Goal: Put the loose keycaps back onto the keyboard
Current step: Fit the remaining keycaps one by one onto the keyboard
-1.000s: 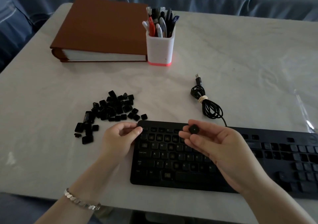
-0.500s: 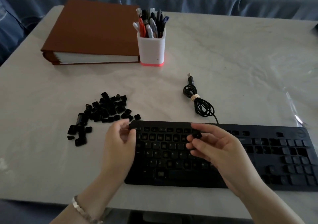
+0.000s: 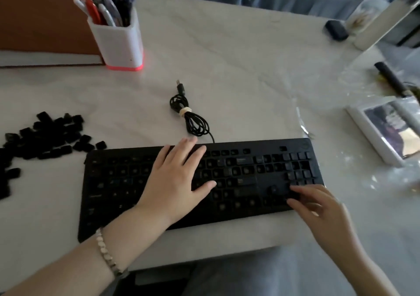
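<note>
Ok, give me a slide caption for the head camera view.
Left hand flat on the keyboard, right hand at its right end, keycaps piled at left.

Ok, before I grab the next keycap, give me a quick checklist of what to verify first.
1. Keyboard steadied: ok, left hand rests flat on it.
2. Right hand free: cannot tell, it is blurred at the keyboard's lower right.
3. Loose keycaps at hand: ok, piled on the table left of the keyboard.
4. All caps fitted: not ok, the pile is large.
5. Cable out of the way: ok, coiled behind the keyboard.
</note>
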`<action>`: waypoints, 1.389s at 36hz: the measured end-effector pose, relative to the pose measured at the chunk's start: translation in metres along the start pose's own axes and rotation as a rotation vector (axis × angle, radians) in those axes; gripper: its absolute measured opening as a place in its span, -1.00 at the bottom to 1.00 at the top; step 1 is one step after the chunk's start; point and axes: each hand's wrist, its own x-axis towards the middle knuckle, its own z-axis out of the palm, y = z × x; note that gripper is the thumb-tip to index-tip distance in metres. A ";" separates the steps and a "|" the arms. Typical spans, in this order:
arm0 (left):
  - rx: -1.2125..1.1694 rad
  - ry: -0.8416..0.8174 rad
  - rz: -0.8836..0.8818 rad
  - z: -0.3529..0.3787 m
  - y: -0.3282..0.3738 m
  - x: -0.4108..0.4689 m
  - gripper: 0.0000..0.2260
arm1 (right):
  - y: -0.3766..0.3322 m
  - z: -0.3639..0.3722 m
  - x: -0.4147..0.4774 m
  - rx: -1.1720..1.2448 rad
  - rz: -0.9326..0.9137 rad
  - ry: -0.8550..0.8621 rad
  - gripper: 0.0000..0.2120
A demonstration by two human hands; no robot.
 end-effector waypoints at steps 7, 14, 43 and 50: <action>0.119 -0.055 0.008 0.006 0.000 0.000 -0.31 | 0.015 0.006 -0.003 -0.084 -0.070 0.025 -0.64; 0.130 -0.056 0.029 0.004 -0.001 0.001 -0.32 | 0.014 0.013 -0.004 -0.050 -0.134 -0.014 -0.76; 0.089 -0.039 0.014 0.006 0.000 0.001 -0.33 | 0.015 0.005 0.005 -0.168 -0.237 -0.126 -0.74; 0.080 -0.036 0.025 0.006 -0.001 0.001 -0.33 | 0.005 0.005 0.014 -0.033 -0.034 -0.158 -0.68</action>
